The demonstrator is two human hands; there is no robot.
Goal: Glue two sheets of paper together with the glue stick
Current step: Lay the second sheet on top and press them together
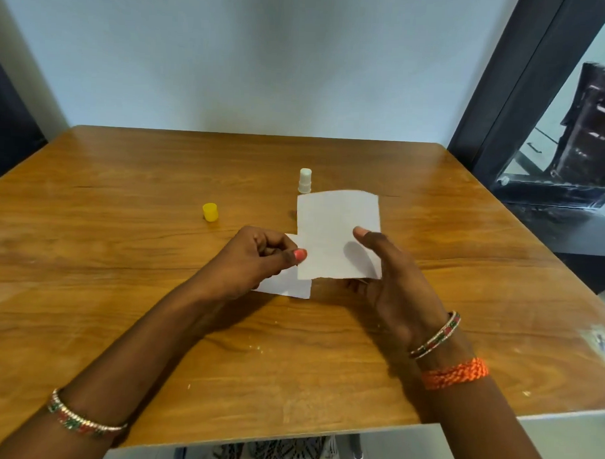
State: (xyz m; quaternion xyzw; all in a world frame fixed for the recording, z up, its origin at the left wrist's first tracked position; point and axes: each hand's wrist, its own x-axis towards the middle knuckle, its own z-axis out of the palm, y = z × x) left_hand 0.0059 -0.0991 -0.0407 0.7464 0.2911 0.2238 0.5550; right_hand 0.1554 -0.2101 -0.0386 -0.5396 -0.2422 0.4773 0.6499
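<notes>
The cap [210,212] stands off to the left on the counter [121,257]. My left hand [259,258] pinches the upper sheet [335,230] at its left edge, fingers curled, above the lower sheet [285,283]. The uncapped glue stick [305,180] stands just behind. My right hand [392,277] grips the same sheet's right side, thumb on top. I'd square the edges before pressing down.

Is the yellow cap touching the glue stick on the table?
Apart. The head view shows the yellow cap standing alone on the table, with bare wood plainly between it and the upright glue stick farther right.
</notes>
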